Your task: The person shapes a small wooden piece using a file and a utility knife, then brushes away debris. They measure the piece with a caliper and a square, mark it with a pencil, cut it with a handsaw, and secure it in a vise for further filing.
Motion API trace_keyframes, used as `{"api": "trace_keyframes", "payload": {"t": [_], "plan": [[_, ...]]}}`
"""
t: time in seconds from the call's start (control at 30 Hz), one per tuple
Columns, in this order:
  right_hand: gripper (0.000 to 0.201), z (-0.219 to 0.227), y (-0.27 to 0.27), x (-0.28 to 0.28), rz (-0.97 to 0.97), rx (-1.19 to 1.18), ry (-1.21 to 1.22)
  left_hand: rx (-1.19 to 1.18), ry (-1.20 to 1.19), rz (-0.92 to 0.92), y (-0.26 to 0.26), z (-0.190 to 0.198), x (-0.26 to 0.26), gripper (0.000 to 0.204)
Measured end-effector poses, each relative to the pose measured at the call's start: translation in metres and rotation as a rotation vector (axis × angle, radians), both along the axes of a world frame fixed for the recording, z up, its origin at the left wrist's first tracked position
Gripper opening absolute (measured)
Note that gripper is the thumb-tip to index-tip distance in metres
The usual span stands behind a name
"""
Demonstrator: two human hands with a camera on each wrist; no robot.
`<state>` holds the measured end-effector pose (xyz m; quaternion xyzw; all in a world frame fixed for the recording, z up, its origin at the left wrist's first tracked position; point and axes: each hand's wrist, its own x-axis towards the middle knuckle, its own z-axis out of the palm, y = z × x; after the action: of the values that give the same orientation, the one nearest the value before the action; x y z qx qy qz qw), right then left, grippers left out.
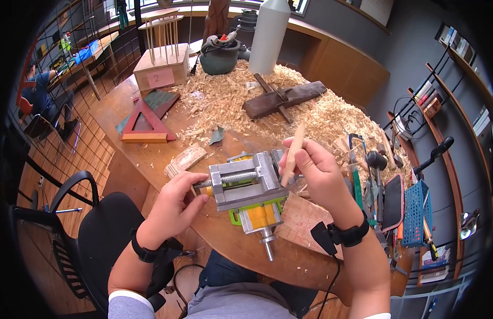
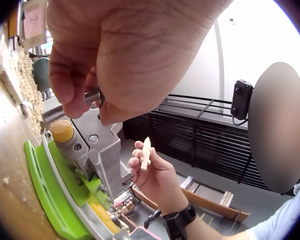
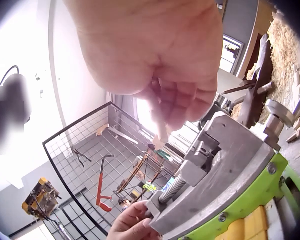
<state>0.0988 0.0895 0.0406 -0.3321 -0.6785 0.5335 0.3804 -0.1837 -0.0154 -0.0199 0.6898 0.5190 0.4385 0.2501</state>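
Note:
A grey metal vise [image 1: 241,194] on a green and yellow base stands at the table's near edge, its jaws apart with the screw showing between them. My left hand [image 1: 174,204] grips the bar handle [image 2: 92,96] at the vise's left end, thumb and fingers round it. Above the vise's right end, my right hand [image 1: 318,173] pinches a pale, pointed wooden piece [image 1: 295,151], held up at a tilt; the left wrist view shows this piece [image 2: 146,152] clear of the vise.
Wood shavings [image 1: 342,117] cover the table's back and right, with a dark wooden plane [image 1: 283,100] on them. A red triangular frame [image 1: 145,123] lies at left. Tools and a blue basket [image 1: 414,212] are at right. A black chair [image 1: 116,223] stands left; a person [image 1: 41,90] sits beyond the mesh.

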Motion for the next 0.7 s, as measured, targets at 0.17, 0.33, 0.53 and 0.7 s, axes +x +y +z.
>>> {"api": "trace_keyframes", "payload": {"t": [0.17, 0.33, 0.53, 0.7], "plan": [[0.028, 0.018, -0.005, 0.01, 0.06, -0.298, -0.018, -0.013, 0.003, -0.006, 0.003, 0.002, -0.002, 0.039], [0.025, 0.019, 0.0, 0.023, 0.196, -0.502, 0.238, -0.033, -0.013, 0.001, 0.002, -0.004, -0.005, 0.039], [0.023, 0.017, -0.006, 0.013, 0.057, -0.231, 0.031, -0.029, -0.026, -0.011, 0.001, -0.009, -0.004, 0.038], [0.022, 0.01, 0.0, 0.001, -0.032, -0.149, -0.003, 0.003, -0.028, -0.011, 0.002, -0.009, -0.005, 0.038]]}}
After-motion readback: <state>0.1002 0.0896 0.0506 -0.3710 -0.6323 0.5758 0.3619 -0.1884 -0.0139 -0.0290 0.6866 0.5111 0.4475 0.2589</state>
